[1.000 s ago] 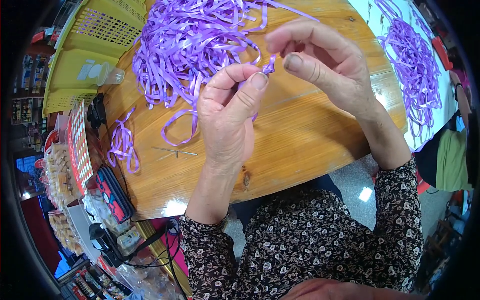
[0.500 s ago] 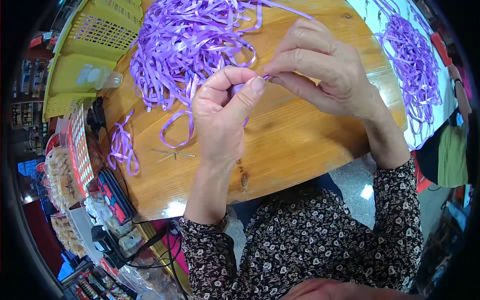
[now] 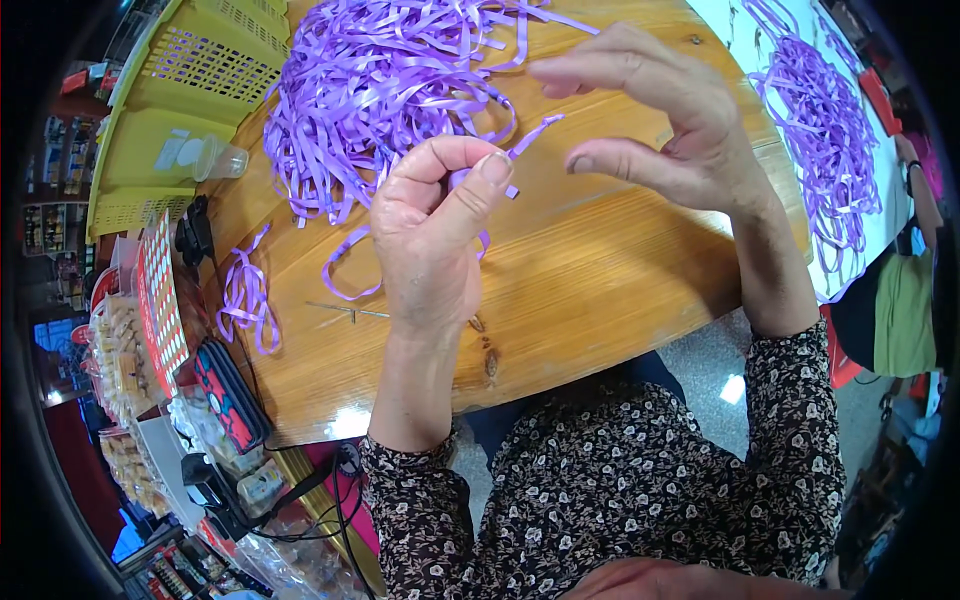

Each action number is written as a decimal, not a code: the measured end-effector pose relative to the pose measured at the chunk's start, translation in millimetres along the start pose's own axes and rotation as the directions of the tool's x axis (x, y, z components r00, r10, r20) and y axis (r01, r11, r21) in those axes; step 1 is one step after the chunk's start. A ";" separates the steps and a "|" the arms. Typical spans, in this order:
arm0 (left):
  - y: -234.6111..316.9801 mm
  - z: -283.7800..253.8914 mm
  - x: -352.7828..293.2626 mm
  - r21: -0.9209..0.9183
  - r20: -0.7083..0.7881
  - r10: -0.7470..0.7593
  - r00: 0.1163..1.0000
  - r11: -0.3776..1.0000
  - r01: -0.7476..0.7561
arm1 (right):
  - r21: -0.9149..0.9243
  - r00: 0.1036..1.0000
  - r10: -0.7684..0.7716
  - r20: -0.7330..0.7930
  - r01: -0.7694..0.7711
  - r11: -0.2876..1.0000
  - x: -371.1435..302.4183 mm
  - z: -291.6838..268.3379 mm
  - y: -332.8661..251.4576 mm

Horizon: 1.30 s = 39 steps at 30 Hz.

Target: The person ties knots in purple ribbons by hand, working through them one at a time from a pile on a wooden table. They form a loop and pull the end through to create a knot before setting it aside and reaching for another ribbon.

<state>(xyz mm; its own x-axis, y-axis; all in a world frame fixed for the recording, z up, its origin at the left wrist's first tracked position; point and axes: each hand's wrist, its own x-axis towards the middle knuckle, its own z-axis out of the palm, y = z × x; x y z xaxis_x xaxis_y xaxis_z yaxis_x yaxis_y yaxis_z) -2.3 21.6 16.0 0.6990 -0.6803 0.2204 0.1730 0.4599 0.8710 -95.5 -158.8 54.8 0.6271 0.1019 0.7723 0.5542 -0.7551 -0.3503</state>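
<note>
Between the thumb and curled fingers of my left hand point(image 3: 432, 215) a purple ribbon point(image 3: 536, 133) is pinched. Its two short ends stick out past the thumb tip, and part of it is hidden inside the hand. A loop of purple ribbon point(image 3: 335, 265) hangs on the table to the left of that wrist. My right hand point(image 3: 665, 125) is raised to the right of the ribbon ends, thumb and fingers spread, holding nothing. Just beyond my left hand lies a big tangled heap of purple ribbons point(image 3: 375, 85).
On the wooden table point(image 3: 600, 280) lie a small ribbon bundle point(image 3: 245, 300) and a thin metal rod point(image 3: 345, 310). A yellow basket point(image 3: 185, 90), a plastic cup point(image 3: 220, 160) and a dark floral wallet point(image 3: 230, 395) line the left. More purple ribbons point(image 3: 820, 140) cover a white surface at right.
My right hand has let go of the ribbon and opened, drawing away to the right. My left hand has shifted slightly left, and the ribbon's ends now show.
</note>
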 end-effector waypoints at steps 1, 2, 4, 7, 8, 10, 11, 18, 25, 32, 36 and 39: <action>0.1 -0.6 -1.5 0.008 -0.007 0.006 1.000 1.000 -0.006 | -0.044 0.998 -0.056 0.034 0.058 0.997 -0.5 3.3 1.6; 0.3 -1.6 -2.9 0.017 -0.014 0.011 1.000 1.000 -0.011 | -0.086 0.991 -0.111 0.071 0.117 0.989 -0.8 6.7 2.8; 1.5 -2.7 -4.3 0.023 -0.016 -0.003 1.000 1.000 0.003 | -0.066 0.991 -0.120 0.060 0.124 0.990 0.1 11.9 1.2; 1.1 1.4 -4.5 0.023 -0.019 -0.008 1.000 1.000 0.008 | -0.062 0.990 -0.128 0.053 0.132 0.989 -2.3 14.5 2.7; 0.5 3.5 -4.1 0.017 -0.021 0.001 1.000 1.000 0.000 | -0.077 0.990 -0.128 0.058 0.132 0.988 -3.0 13.6 3.1; -2.5 -1.3 -5.0 0.041 -0.013 -0.008 1.000 0.999 0.009 | -0.086 0.990 -0.128 0.060 0.133 0.987 -1.7 14.1 1.3; -3.9 -3.2 -5.0 0.061 -0.002 -0.018 1.000 0.998 0.018 | -0.100 0.990 -0.126 0.063 0.132 0.986 -0.9 13.3 0.6; -7.1 6.0 6.2 0.104 -0.019 0.023 1.000 0.994 -0.021 | -0.121 0.997 -0.030 0.077 0.039 0.992 -6.5 2.3 10.6; -24.5 1.5 0.4 -0.236 -0.004 -0.059 0.998 0.970 0.056 | 0.414 0.920 0.337 0.199 -0.391 0.822 -34.9 47.1 19.5; -27.1 6.7 -7.6 -0.340 -0.008 -0.018 1.000 0.940 0.014 | 0.521 0.702 0.299 0.647 -0.693 0.499 -58.1 73.2 8.0; -1.9 -2.4 0.9 -0.467 -0.036 0.016 0.999 0.884 -0.031 | 0.494 0.639 0.328 0.695 -0.757 0.428 -61.7 47.1 9.6; 13.4 -17.0 7.1 -0.509 -0.079 0.117 0.990 0.849 -0.141 | 0.512 0.685 0.393 0.613 -0.723 0.464 -56.1 15.1 12.4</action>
<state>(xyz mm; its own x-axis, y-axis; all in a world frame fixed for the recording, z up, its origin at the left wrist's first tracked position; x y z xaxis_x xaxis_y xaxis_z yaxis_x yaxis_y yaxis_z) 16.8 32.6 21.8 0.7671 -0.5748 0.2849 0.4021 0.7768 0.4846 -115.5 -164.1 -0.9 0.9832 0.1698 0.0668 0.0834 -0.0925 -0.9922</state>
